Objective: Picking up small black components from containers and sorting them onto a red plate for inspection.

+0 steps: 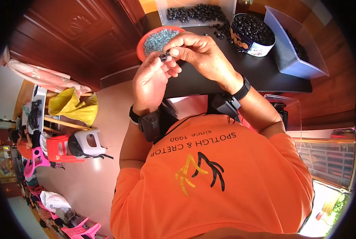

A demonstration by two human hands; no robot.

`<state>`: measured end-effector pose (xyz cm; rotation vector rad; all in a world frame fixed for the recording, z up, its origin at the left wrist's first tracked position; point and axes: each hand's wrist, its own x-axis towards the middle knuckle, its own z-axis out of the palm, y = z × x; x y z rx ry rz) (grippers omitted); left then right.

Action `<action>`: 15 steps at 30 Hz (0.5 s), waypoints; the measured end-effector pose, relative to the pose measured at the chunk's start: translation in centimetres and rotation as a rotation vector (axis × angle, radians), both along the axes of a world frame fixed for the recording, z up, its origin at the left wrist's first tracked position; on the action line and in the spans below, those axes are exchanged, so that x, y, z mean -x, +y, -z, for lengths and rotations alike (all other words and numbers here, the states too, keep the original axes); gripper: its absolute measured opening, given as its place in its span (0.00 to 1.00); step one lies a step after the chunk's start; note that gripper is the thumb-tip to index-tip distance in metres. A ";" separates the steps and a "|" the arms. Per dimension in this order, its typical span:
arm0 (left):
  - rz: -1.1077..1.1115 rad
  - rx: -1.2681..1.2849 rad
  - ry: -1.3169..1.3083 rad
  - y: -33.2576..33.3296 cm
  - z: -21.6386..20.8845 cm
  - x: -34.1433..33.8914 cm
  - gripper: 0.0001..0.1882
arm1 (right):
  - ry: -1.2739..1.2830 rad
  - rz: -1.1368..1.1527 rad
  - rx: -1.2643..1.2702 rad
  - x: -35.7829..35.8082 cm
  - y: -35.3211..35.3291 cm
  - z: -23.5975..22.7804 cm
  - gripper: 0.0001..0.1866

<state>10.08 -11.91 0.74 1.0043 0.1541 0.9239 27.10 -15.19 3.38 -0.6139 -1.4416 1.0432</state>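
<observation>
Over the front edge of the black table, my hands meet in front of an orange-red bowl (139, 48) of small silvery metal pieces (158, 41). My left hand (149, 83), palm up, pinches a small black round part (163, 58) between thumb and fingers. Thumb and forefinger of my right hand (206, 55) close together right beside that part. Whatever tiny piece sits between those right fingertips is too small to name. Loose black parts (219, 32) of a similar look lie on the table beyond my right hand.
A round tin (241, 43) full of black parts stands right of my hands. Translucent bins with more black parts sit at the far side (160, 12) and right (310, 68). The black table (261, 75) ends just before my body. Stools (60, 148) stand on the left.
</observation>
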 end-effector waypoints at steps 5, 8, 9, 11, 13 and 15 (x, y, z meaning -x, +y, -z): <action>-0.067 -0.022 0.121 0.2 0.7 -0.6 0.12 | -0.021 -0.014 0.052 -0.6 0.4 0.8 0.07; -0.051 0.018 0.127 0.3 1.1 -0.9 0.12 | -0.046 -0.023 0.084 -0.9 0.8 1.7 0.07; -0.025 0.030 0.125 0.3 1.5 -0.9 0.12 | -0.073 -0.011 0.058 -1.0 0.7 2.0 0.07; 0.000 0.028 0.119 1.2 1.9 -1.3 0.12 | -0.104 0.003 0.018 -1.4 1.4 2.1 0.07; 0.028 0.110 0.102 1.4 2.4 -1.4 0.13 | -0.162 0.073 -0.068 -1.4 1.6 2.6 0.07; 0.060 0.130 0.068 1.8 2.1 -1.8 0.15 | -0.123 0.061 -0.009 -1.4 1.7 2.4 0.09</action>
